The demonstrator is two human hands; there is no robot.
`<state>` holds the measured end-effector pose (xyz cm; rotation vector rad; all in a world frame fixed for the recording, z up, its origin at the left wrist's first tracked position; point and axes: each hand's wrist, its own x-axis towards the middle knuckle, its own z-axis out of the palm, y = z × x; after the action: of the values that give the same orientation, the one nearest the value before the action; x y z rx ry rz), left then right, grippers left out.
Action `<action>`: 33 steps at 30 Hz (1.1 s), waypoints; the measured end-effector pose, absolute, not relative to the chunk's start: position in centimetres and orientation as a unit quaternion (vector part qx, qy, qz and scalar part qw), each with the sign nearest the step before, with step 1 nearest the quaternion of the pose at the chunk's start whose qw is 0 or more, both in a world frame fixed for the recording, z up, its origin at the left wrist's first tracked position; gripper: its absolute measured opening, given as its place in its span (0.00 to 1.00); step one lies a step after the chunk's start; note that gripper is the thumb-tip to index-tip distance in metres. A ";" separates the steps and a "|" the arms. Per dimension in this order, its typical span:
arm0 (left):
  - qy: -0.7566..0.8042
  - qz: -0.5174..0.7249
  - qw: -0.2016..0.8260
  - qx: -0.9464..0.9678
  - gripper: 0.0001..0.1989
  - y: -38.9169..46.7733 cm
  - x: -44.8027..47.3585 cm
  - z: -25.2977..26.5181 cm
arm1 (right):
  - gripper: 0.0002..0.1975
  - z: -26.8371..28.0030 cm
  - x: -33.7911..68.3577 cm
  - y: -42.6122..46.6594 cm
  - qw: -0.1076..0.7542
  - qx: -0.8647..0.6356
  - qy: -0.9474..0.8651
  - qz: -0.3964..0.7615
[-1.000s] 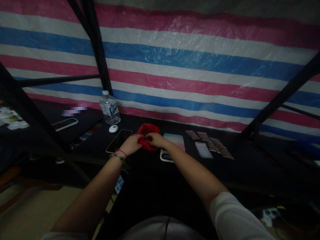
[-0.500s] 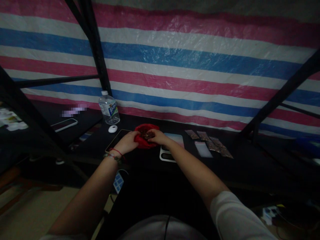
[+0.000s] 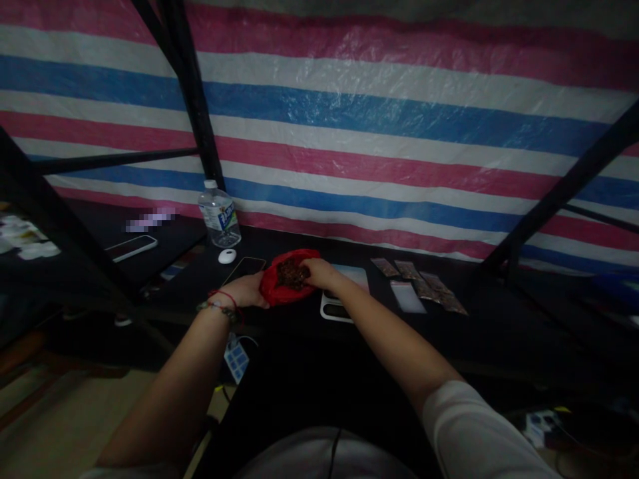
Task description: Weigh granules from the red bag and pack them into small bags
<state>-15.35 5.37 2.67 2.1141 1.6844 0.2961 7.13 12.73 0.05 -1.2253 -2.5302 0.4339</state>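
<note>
Soft red bag [image 3: 279, 287] of dark bits, held open over the bench [image 3: 499, 319].
Our left hand [image 3: 244, 291] grips its limp rim; right hand [image 3: 319, 271] pinches inside — likely light, floppy, best held by the rim.

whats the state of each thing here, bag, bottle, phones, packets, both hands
red plastic bag: open, dark brown contents showing
left hand: gripping the bag's left side
right hand: fingers at the bag's mouth
water bottle: upright, capped
phone: flat, screen dark
second phone: flat, screen dark
small packets: lying flat in a row
</note>
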 end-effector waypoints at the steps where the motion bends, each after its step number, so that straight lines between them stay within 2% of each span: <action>1: 0.597 0.112 0.224 0.762 0.36 5.6 -15.2 2.4 | 0.16 0.2 6.8 12.6 0.126 -0.423 -0.888 0.129; 6: 0.572 0.160 0.246 0.766 0.30 6.5 -14.0 1.0 | 0.14 0.6 5.0 11.9 0.086 -0.405 -0.905 0.101; 11: 0.592 0.185 0.191 0.761 0.20 6.9 -13.6 0.0 | 0.13 0.5 4.4 11.9 0.075 -0.375 -0.917 0.116; 18: 0.624 0.205 0.167 0.735 0.11 7.0 -13.5 0.8 | 0.15 -0.8 5.2 12.5 0.175 -0.371 -0.878 0.247; 26: 0.567 0.227 0.213 0.763 0.13 7.4 -13.3 -0.1 | 0.14 -1.7 4.7 12.8 0.204 -0.406 -0.850 0.268; 30: 0.618 0.259 0.189 0.718 0.15 7.4 -13.4 0.0 | 0.18 -1.5 4.9 12.7 0.196 -0.373 -0.857 0.296; 33: 0.605 0.247 0.189 0.732 0.13 7.4 -13.5 0.1 | 0.17 -1.5 4.8 12.8 0.229 -0.393 -0.846 0.279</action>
<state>-13.45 7.42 0.08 2.0594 1.7024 0.6948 4.82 12.81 -1.47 -1.0823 -2.3277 0.7684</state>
